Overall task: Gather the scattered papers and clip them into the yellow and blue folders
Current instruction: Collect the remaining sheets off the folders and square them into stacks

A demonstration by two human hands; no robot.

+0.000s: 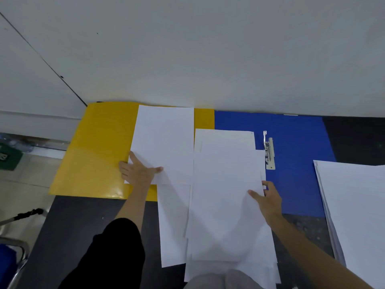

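blank white papers (225, 195), no legible text anywhere

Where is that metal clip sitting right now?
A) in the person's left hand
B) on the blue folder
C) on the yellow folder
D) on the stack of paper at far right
B: the metal clip lies on the open blue folder, just right of the loose papers.

Hidden: my right fingers (265, 184) beneath loose papers (227, 195); blue folder (295, 142) partly covered. Right-hand paper stack (354, 205) cut by frame edge. Far-left green object (9, 156) blurred.
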